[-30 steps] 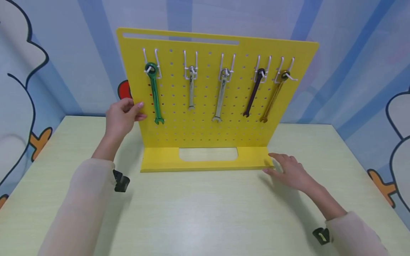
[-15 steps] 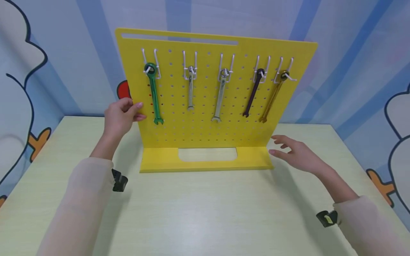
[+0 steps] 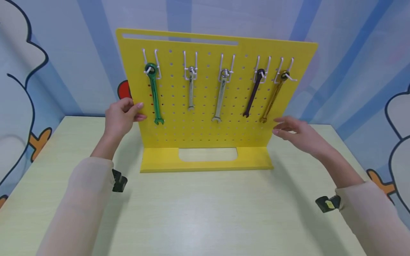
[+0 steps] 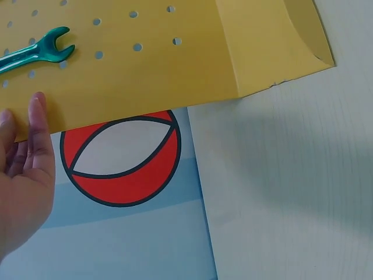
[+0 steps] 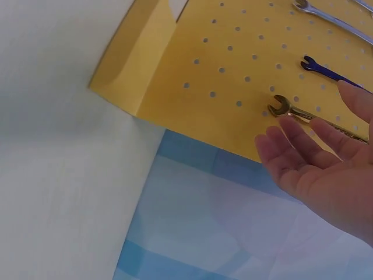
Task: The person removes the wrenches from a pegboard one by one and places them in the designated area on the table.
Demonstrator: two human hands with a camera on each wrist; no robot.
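Observation:
A yellow pegboard [image 3: 201, 122] stands upright on its base. My left hand [image 3: 118, 119] holds its left edge, thumb in front and other fingers partly hidden by the board. Nearest that hand hangs a green wrench [image 3: 155, 96]. Further right, a short silver wrench [image 3: 191, 92], a longer silver wrench [image 3: 220, 97], a dark purple wrench [image 3: 254, 94] and a gold wrench [image 3: 273, 99] hang from white hooks. My right hand [image 3: 302, 137] hovers by the right edge, below the gold wrench, fingers loosely bent and holding nothing. In the right wrist view its fingertips [image 5: 285, 123] overlap the gold wrench [image 5: 300, 114]; contact is unclear.
The board's yellow base [image 3: 160, 164], with a cut-out in its middle, sits on a pale wooden table [image 3: 198, 209]. Close behind rises a blue striped backdrop [image 3: 217, 17] with cartoon figures. White prong hooks [image 3: 285, 67] stick out from the board's front.
My right hand has risen from the base's right corner, up alongside the board's right edge to near the gold wrench. The left hand stays on the left edge.

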